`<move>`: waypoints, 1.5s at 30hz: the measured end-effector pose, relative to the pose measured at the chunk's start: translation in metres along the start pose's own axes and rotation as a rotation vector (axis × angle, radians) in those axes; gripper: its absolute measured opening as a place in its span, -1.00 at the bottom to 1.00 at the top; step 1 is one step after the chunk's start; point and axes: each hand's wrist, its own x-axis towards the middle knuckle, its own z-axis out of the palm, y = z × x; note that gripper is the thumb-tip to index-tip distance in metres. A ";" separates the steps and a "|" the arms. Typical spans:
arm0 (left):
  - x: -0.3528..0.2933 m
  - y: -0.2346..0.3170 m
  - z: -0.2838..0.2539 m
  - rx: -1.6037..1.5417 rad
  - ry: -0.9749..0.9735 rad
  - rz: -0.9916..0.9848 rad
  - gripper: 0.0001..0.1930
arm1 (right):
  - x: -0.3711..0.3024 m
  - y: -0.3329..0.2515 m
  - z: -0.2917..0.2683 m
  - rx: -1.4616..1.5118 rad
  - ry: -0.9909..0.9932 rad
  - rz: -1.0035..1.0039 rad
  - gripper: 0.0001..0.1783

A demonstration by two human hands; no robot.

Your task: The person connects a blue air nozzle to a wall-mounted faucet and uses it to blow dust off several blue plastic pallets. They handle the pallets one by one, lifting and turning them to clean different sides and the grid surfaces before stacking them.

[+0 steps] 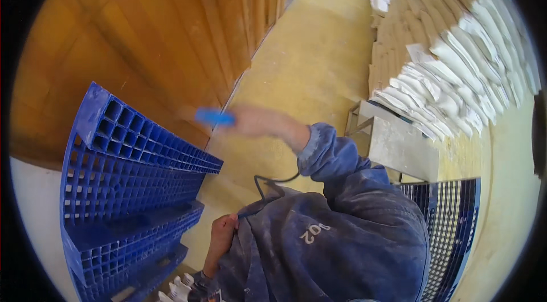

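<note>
My right hand (pixel 250 121) is stretched out to the far left, smeared by motion. In it is a blue handle-like object (pixel 215 117), too blurred to tell its kind. An orange-brown surface (pixel 142 34) with long vertical folds lies just beyond that object. My left hand (pixel 223 236) is lower, close to my body, its fingers closed on the edge of my dusty blue jacket (pixel 319 239). A thin dark cord (pixel 259 183) loops out at the jacket's front edge, between the two hands.
Blue plastic pallets (pixel 131 174) stand on edge at my left. At the far right rises a tall stack of brown and white sacks (pixel 450 62). A grey metal stand (pixel 401 145) and a dark grid pallet (pixel 450 228) are at my right. The floor (pixel 310 40) is yellowish.
</note>
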 end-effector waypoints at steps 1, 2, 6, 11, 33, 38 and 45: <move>0.009 0.002 0.001 0.003 0.011 -0.005 -0.59 | 0.014 -0.001 -0.023 -0.033 0.007 0.226 -0.55; 0.015 0.004 0.000 -0.004 0.040 -0.005 -0.59 | 0.026 -0.013 -0.047 -0.086 0.000 0.433 -0.55; 0.039 0.030 -0.003 0.024 0.039 -0.041 -0.56 | 0.042 -0.044 -0.073 0.152 -0.364 0.179 -0.68; 0.063 0.040 -0.028 -0.049 0.143 0.000 -0.54 | 0.105 -0.052 -0.095 -0.071 -0.238 0.214 -0.65; 0.194 0.131 -0.047 -0.558 0.857 -0.244 -0.46 | 0.506 -0.049 -0.071 0.045 -1.133 -0.292 -0.75; 0.220 0.191 -0.040 -0.380 1.173 -0.358 -0.57 | 0.563 -0.094 -0.016 -0.013 -1.341 -0.489 -0.74; 0.179 0.202 -0.029 -0.178 1.597 -0.798 -0.62 | 0.523 -0.078 0.096 0.750 -1.276 -0.198 -0.62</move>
